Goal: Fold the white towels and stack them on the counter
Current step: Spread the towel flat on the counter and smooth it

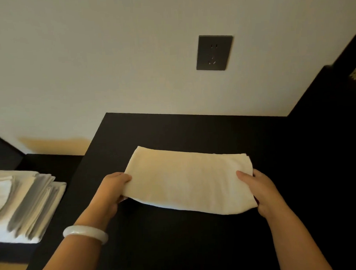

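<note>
A folded white towel (187,179) lies as a wide rectangle on the black counter (198,246). My left hand (112,190) grips its left end, thumb on top and fingers underneath. At the towel's right end my right hand (259,190) holds it the same way, thumb resting on the cloth. The near edge of the towel looks slightly lifted off the counter. A white bangle sits on my left wrist.
A pile of white towels (27,204) lies on a lower surface at the left. The wall behind carries a dark power socket (214,52). A dark panel (324,100) rises at the counter's right side. The counter's left edge runs diagonally down to the lower left.
</note>
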### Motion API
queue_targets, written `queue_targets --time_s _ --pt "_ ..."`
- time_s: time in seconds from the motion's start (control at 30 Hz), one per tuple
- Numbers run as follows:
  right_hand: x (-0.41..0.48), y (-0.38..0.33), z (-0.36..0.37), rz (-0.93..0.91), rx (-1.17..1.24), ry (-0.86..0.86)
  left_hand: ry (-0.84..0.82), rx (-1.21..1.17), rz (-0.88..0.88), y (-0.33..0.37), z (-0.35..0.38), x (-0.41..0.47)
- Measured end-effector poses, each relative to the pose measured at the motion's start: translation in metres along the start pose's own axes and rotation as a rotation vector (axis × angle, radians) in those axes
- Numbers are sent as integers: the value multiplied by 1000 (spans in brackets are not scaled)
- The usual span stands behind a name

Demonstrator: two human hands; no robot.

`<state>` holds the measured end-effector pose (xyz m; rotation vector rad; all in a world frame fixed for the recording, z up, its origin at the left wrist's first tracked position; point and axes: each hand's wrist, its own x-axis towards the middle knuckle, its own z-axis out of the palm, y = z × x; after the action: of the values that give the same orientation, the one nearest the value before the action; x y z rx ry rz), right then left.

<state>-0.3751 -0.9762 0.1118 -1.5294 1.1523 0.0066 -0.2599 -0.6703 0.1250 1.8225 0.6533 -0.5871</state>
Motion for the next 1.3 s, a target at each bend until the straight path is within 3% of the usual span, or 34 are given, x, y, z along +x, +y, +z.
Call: queue_targets --time_s 0.37,0.7,1.0,1.3 --pt "-67 -19 80 -141 -38 -208 -18 -220 56 -56 -84 -25" --pt "-213 -20 242 -256 -93 -530 97 -474 142 -139 -285 -32" --pt "-321 6 413 -310 -118 -762 223 -453 198 -209 -465 -13" --pt "-317 -5 538 -314 -109 -776 239 -393 168 -198 -570 69"
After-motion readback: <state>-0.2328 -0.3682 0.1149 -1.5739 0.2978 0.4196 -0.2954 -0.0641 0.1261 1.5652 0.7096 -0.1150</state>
